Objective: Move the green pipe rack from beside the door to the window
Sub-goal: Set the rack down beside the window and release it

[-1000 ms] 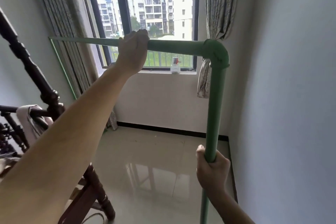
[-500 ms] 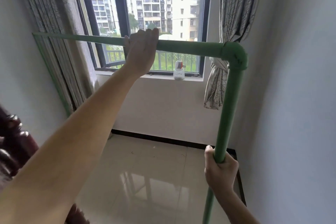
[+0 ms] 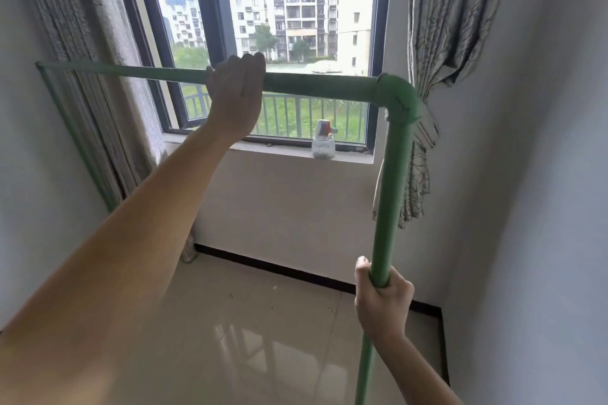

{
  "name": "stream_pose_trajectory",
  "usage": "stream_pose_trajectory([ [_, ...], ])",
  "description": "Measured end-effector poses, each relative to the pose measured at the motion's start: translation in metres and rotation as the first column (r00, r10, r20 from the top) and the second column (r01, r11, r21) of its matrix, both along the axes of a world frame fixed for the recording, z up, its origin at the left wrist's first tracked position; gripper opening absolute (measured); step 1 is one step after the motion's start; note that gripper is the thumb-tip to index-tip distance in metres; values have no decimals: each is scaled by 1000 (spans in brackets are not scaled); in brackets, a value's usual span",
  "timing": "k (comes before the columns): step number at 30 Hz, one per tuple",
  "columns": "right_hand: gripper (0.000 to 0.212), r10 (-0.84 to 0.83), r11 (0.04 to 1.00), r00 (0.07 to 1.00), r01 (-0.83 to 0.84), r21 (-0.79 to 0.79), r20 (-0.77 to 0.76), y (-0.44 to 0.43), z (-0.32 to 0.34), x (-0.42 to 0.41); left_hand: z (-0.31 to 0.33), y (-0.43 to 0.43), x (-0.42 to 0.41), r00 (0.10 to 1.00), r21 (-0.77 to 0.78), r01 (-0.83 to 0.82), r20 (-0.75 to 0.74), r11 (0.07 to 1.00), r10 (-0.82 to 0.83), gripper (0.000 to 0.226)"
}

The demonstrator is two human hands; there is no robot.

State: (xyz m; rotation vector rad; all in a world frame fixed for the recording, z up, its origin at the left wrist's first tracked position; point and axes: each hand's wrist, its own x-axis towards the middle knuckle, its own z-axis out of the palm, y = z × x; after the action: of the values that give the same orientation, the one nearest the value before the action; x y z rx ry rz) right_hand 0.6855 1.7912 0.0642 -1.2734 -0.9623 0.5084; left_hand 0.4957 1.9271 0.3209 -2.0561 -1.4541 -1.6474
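No readable text, label, brand or number shows on anything in view

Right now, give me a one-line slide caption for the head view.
Both hands grip the green pipe rack facing the window: left hand on top bar, right hand on upright.

Home room, upstairs apt — curtains (image 3: pixel 454 10) at window (image 3: pixel 263 43), tiled floor (image 3: pixel 263 339), apt blocks (image 3: pixel 296 10) outside.
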Motion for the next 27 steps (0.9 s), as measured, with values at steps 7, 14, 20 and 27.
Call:
stream_pose_trajectory([
  [7,54,-14,1000,1000,15,-23,7,82,5,72,1,65,68,990,15,-104,-90,994,105,39],
  [14,47,-111,994,994,111,-8,18,157,9,129,-10,132,124,970,119,-179,-144,977,195,37],
  [20,51,-249,967,962,254,-32,116,237,16,168,-11,218,157,984,138,-90,-143,986,109,51],
  [27,61,-381,907,915,398,-141,129,334,25,213,-10,303,192,970,136,2,-241,991,31,65],
])
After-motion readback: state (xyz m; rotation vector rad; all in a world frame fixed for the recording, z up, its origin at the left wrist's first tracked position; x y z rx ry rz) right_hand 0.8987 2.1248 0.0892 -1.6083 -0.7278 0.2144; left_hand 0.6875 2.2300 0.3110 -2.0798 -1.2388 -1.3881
